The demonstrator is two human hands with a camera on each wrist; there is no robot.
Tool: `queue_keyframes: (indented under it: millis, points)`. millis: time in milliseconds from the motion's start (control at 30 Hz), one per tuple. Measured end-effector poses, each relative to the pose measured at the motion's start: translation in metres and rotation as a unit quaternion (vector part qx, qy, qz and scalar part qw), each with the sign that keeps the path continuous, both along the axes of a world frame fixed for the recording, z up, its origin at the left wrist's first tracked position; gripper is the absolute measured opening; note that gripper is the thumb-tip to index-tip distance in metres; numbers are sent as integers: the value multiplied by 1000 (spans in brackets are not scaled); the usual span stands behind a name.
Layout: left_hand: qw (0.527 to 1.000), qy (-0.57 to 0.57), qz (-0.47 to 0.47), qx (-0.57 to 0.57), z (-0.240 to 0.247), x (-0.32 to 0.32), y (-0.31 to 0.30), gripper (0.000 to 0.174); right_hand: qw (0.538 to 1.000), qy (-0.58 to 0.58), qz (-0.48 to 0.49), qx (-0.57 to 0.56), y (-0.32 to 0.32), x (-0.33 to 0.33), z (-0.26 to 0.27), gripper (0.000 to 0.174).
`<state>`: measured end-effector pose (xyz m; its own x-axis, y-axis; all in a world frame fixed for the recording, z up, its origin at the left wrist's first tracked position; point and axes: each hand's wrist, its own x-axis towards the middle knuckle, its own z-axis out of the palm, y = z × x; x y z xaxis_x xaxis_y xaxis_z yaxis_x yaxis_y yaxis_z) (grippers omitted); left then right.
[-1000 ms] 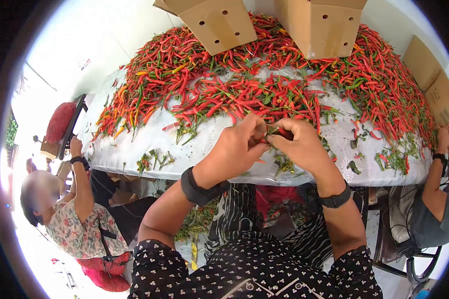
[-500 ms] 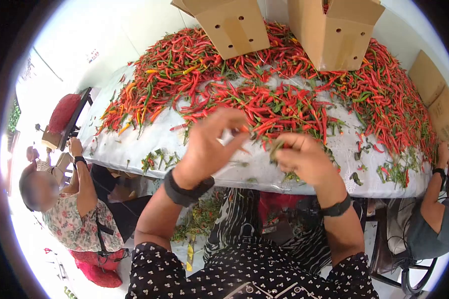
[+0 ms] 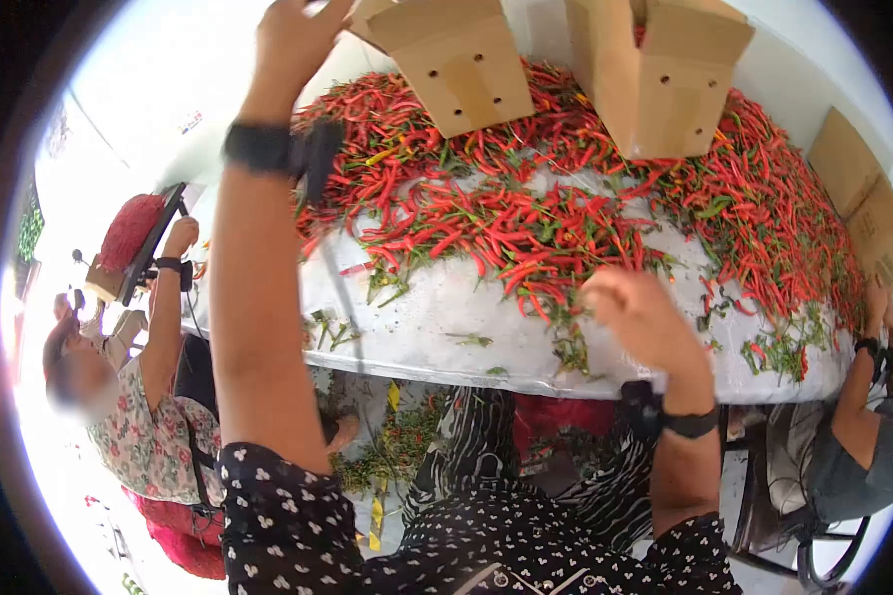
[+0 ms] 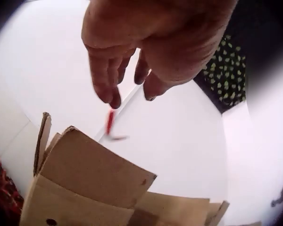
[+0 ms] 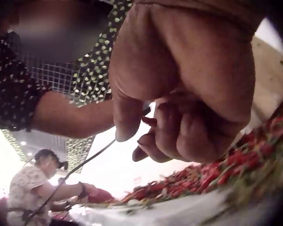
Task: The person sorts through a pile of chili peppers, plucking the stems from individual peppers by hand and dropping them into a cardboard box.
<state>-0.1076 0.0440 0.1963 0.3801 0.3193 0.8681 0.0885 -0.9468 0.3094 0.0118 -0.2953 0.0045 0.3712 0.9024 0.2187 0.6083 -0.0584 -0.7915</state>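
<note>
My left hand [image 3: 303,45] is raised at the far side, by the left cardboard box [image 3: 456,69]. In the left wrist view its fingers point down, with thumb and fingers apart. Just below the fingertips a blurred red chili pepper [image 4: 110,123] hangs in the air above the box flaps [image 4: 96,165]. My right hand [image 3: 637,309] is over the near edge of the chili pile [image 3: 526,228], its fingers curled toward the palm in the right wrist view. The inside of that palm is hidden. Green stems [image 3: 571,349] lie on the table close to this hand.
A second cardboard box [image 3: 665,94] stands among chilies at the back. The table [image 3: 437,332] has a pale cover, with trimmings [image 3: 779,347] near its right edge. One person [image 3: 134,426] sits at the left, another [image 3: 858,436] at the right. A dark cable [image 3: 345,297] runs beside my left arm.
Both hands were together over the near chilies, then parted. My left hand has gone up and left to the box; the chili is now below its fingertips. My right hand has shifted right.
</note>
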Motion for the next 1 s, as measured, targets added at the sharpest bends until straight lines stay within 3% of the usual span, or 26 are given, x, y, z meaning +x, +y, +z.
queue_keyframes:
  millis: [33,67,133,167,200,233,267,367,433,467,533,567,633,667,733,833,900,1000]
  points:
    - [992,59,62,89,-13,-16,2,32,996,-63,-58,-5,-12,14,3,18]
    - [988,128,82,11,-28,-34,-11,32,985,-126,-116,-12,-24,27,3,21]
    - [952,275,128,-25,-64,-68,-21,33,979,-140,-136,-49,-42,55,-10,20]
    - [917,358,108,-137,-80,-83,-30,29,973,-162,-144,-77,-48,62,-16,19]
    - [882,433,91,-164,-97,-98,-32,23,979,-122,-143,-82,-50,59,-18,20]
    - [884,450,37,-123,-125,-116,-18,19,979,-119,-146,-83,-49,58,-21,20]
    - [848,471,58,-235,-138,-123,-30,19,975,-130,-115,-137,-45,58,-24,20]
    - [777,568,-16,-270,-173,-128,-43,21,970,-97,-79,-207,-30,52,-29,20]
    - [814,571,-23,-107,-190,-118,-45,21,975,-136,-67,-164,-18,49,-33,20]
    - [813,572,-27,-104,-189,-108,-52,21,989,-57,-86,-110,-15,41,-29,19]
    - [859,505,-58,-53,-183,-83,-69,21,992,-33,-101,-73,-9,36,-26,20]
    - [860,505,-59,-52,-179,-70,-80,21,993,-10,-110,-35,-7,37,-25,22]
    - [881,433,-176,-75,-170,-40,-108,20,990,34,-132,-36,-6,40,-19,23]
    - [872,426,-219,-104,-167,-26,-121,19,985,77,-152,-39,-6,42,-17,24]
    - [860,416,-264,-133,-163,2,-143,18,984,53,-171,-14,-9,48,-16,22]
    - [846,446,-287,-48,-171,38,-161,17,981,30,-187,35,-11,58,-20,20]
    - [861,405,-300,72,-192,60,-160,18,978,9,-208,32,-13,61,-21,19]
    - [844,465,-259,60,-197,74,-168,19,974,-81,-210,11,-13,67,-23,18]
